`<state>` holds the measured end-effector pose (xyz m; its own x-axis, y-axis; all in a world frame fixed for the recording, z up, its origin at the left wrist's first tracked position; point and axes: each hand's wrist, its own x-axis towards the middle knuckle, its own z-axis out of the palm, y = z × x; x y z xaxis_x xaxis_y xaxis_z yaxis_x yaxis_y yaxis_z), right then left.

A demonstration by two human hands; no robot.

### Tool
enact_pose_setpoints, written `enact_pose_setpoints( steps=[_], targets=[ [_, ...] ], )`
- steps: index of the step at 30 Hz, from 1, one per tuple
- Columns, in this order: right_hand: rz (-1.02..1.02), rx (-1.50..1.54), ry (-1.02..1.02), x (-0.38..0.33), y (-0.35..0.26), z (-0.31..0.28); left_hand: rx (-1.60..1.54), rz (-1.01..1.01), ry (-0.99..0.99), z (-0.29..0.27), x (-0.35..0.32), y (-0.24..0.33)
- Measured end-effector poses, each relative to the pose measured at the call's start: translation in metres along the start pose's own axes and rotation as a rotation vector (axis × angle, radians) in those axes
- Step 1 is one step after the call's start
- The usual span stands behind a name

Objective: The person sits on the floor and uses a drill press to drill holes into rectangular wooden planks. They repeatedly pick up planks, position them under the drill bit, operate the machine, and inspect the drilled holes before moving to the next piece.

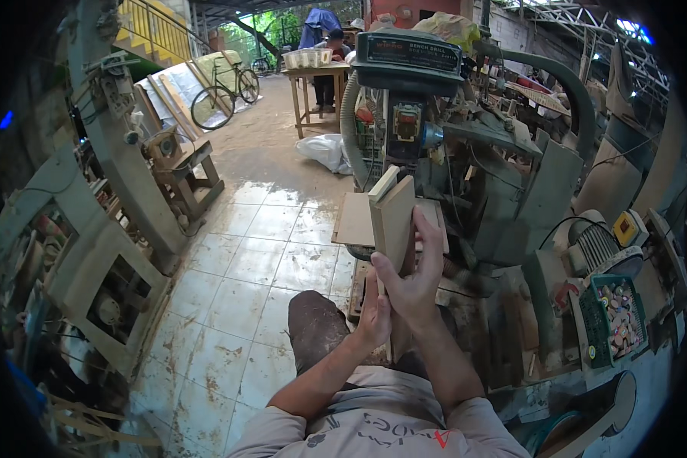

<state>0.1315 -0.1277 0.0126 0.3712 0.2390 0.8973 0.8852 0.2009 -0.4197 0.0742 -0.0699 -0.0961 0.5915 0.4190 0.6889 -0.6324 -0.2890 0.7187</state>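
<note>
We're looking at a pair, it seems, of flat wooden pieces (395,223), standing nearly upright just in front of the bench drill (408,65), above the person's lap. The right grip (415,291) has them: thumb across the near face, fingers spread along the right-hand edge. Below it, the left grip (374,319) sits close against the lower part, fingers pointing upward, and we can't tell how firmly it closes, since the palm side is hidden. We judge this wood to be stiff and fairly light, easy for two hands; the faces look dry, so we don't expect much slip from the surface itself, though two loose layers could slide over each other. The corners look the likeliest place to chip. We'd take hold by the long edges, squeezing both layers together, with the other hand supporting low down. Now to the lettering: we spot printed words on the dark front of the drill's head, pale and reddish, and more in black and red across the grey shirt (359,416). Over on the right, the green crate (614,324) carries a round sticker, too small for us to read.
</note>
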Motion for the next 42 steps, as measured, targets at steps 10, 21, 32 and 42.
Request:
enact_pose_setpoints(
  steps=[10,21,32,42],
  targets=[
    [0.11,0.186,0.002,-0.008,0.0,0.003,-0.013,0.012,0.021,0.003,0.002,0.001],
    [0.135,0.314,0.007,-0.009,-0.002,0.006,0.057,0.105,0.042,0.001,-0.002,-0.004],
    [0.207,0.446,0.019,-0.017,0.007,0.003,0.055,0.023,-0.029,0.001,0.001,0.02],
    [0.183,0.526,-0.031,-0.027,0.008,0.007,0.171,0.295,-0.072,-0.037,0.097,0.116]
  ],
)
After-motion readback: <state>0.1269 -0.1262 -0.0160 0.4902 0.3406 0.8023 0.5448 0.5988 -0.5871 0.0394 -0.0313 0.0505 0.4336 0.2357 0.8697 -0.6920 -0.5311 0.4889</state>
